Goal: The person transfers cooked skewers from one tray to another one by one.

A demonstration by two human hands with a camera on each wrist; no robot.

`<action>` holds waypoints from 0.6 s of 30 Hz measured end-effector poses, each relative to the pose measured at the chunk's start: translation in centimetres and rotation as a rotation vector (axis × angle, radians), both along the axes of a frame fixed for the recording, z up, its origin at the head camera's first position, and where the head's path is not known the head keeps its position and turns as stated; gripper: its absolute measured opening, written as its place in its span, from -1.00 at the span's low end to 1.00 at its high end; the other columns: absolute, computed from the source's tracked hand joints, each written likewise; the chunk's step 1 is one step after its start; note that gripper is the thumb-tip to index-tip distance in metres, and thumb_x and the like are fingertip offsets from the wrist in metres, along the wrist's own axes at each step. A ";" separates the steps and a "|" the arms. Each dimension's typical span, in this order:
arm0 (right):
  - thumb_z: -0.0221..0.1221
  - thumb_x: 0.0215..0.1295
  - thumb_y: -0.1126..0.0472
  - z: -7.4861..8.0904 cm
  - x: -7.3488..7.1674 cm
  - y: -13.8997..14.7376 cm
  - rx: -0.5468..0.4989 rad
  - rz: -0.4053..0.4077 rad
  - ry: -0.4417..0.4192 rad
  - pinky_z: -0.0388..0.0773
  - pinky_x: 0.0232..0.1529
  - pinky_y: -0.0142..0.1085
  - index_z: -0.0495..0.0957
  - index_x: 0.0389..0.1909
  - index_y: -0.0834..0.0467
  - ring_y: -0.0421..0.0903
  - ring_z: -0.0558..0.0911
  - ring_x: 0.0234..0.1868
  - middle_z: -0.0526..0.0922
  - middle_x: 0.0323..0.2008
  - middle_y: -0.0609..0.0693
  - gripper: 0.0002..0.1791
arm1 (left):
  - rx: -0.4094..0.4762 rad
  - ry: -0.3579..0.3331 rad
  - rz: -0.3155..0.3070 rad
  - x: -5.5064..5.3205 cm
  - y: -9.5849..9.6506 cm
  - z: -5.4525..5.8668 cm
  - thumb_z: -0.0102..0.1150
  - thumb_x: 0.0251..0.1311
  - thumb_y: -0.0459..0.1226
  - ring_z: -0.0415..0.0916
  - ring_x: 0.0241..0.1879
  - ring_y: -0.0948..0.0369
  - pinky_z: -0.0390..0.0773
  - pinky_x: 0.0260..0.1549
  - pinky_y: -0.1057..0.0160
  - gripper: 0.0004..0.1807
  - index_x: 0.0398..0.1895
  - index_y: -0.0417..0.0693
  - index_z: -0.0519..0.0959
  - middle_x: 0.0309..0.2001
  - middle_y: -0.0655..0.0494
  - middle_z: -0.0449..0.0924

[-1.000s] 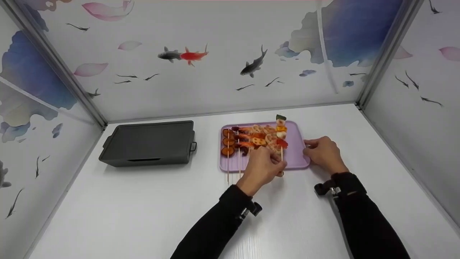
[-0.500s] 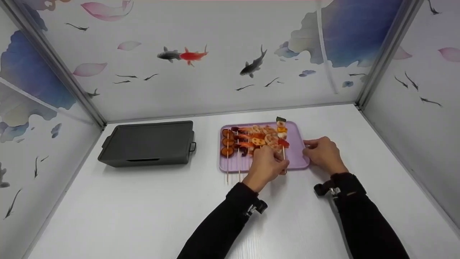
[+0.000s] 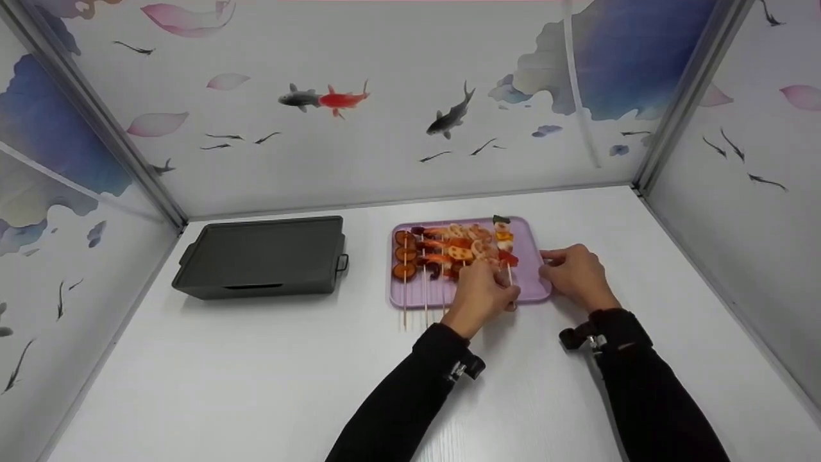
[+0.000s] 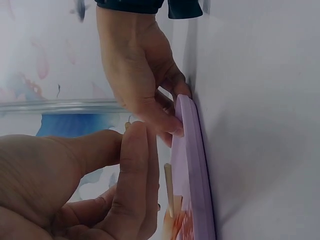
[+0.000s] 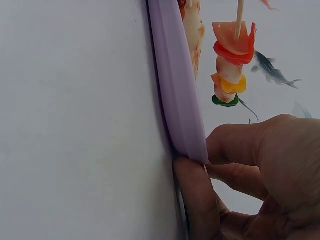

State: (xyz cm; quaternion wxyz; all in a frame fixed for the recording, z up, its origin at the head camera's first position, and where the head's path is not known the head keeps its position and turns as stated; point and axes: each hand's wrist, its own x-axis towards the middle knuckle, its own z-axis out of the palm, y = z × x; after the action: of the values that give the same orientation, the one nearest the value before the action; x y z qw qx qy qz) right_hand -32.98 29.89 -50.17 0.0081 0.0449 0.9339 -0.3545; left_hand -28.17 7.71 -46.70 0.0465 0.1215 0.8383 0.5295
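My left hand (image 3: 482, 294) pinches the stick of a vegetable skewer (image 3: 505, 240) strung with green, white, yellow and red pieces. In the right wrist view this vegetable skewer (image 5: 232, 60) hangs above the level of the tray rim. The purple tray (image 3: 535, 276) carries several other skewers; the leftmost skewer (image 3: 405, 255) bears round brown slices, and shrimp and squid-like pieces lie beside it. My right hand (image 3: 577, 274) grips the tray's right edge, thumb on top and a finger beneath the rim (image 5: 185, 110). Part of the skewers is hidden behind my left hand.
A dark grey rectangular grill box (image 3: 260, 256) with side handles stands on the left of the white table (image 3: 256, 378). Printed panels (image 3: 385, 160) wall the table at the back and sides. Stick ends poke out past the tray's front edge.
My left hand has shifted slightly right, and the vegetable skewer has come lower and to the right over the tray. My right hand stays at the tray's edge.
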 end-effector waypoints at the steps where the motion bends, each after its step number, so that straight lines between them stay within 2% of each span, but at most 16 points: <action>1: 0.28 0.25 0.09 0.1 0.0 0.0 0.001 0.001 -0.002 0.48 -0.14 -0.16 0.66 0.20 0.08 0.08 0.60 -0.08 0.74 -0.03 0.19 -0.52 | 0.003 -0.004 0.002 0.0 0.1 0.0 0.44 0.16 -0.39 0.65 -0.65 0.30 0.59 -0.62 0.35 -0.78 -0.62 -0.12 0.66 -0.66 0.17 0.64; 6: 0.28 0.25 0.08 0.3 0.0 -0.1 -0.007 -0.005 -0.013 0.46 -0.19 -0.19 0.65 0.20 0.10 0.07 0.58 -0.11 0.73 -0.03 0.19 -0.52 | -0.004 0.000 0.012 -0.2 0.5 -0.3 0.45 0.13 -0.41 0.64 -0.67 0.28 0.55 -0.67 0.35 -0.79 -0.63 -0.13 0.67 -0.68 0.17 0.63; 18: 0.29 0.23 0.10 0.3 0.1 -0.1 -0.012 0.000 0.019 0.46 -0.30 -0.22 0.67 0.17 0.12 0.04 0.58 -0.19 0.75 -0.08 0.17 -0.53 | -0.076 0.091 0.025 -0.5 1.3 -0.4 0.45 0.06 -0.44 0.52 -0.79 0.32 0.47 -0.74 0.36 -0.75 -0.71 -0.12 0.65 -0.80 0.28 0.52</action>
State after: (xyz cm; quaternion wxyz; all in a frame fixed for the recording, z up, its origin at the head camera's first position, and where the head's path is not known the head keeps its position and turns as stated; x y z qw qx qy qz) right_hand -32.84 29.75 -49.92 -0.0003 0.0414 0.9318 -0.3605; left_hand -28.65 9.03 -47.14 0.0064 0.1332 0.8604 0.4919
